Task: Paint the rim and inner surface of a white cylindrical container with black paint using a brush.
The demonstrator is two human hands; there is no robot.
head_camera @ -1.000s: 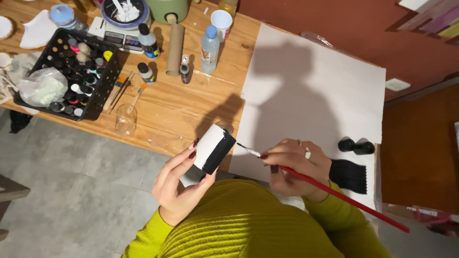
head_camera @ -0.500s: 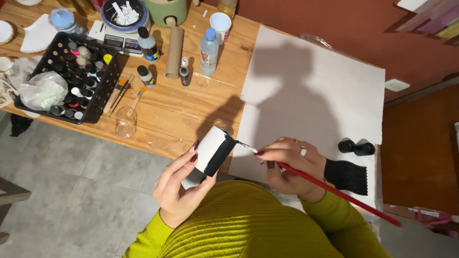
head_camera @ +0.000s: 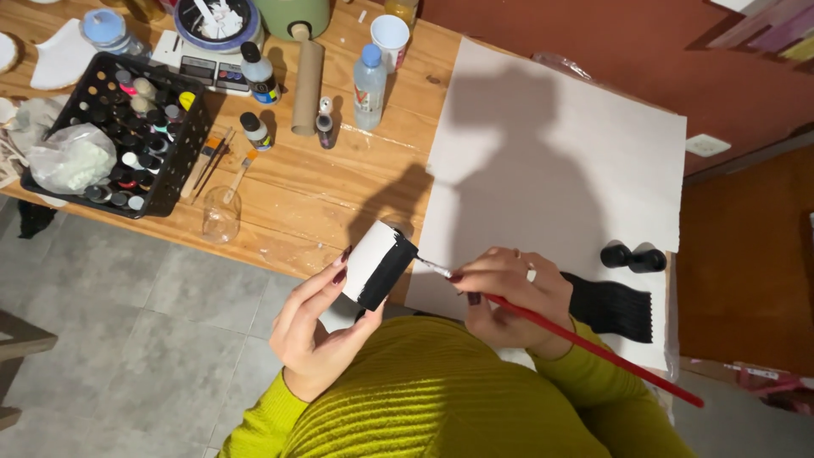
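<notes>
Our left hand (head_camera: 318, 326) clamps its fingers on a white-and-black tube (head_camera: 378, 265); our right hand (head_camera: 509, 293) pinches a red paintbrush (head_camera: 585, 346), whose tip touches the tube's black end.

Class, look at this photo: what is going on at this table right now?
A person in a yellow-green sweater holds a small tube in the left hand. The right hand holds a red-handled brush with its tip at the tube's end. The tube is part white, part black. A white sheet lies on the wooden table.

Cardboard tube (head_camera: 379, 265): white, right end painted black, tilted, above table edge. Red-handled paintbrush (head_camera: 585, 343): bristles touching black end.
</notes>
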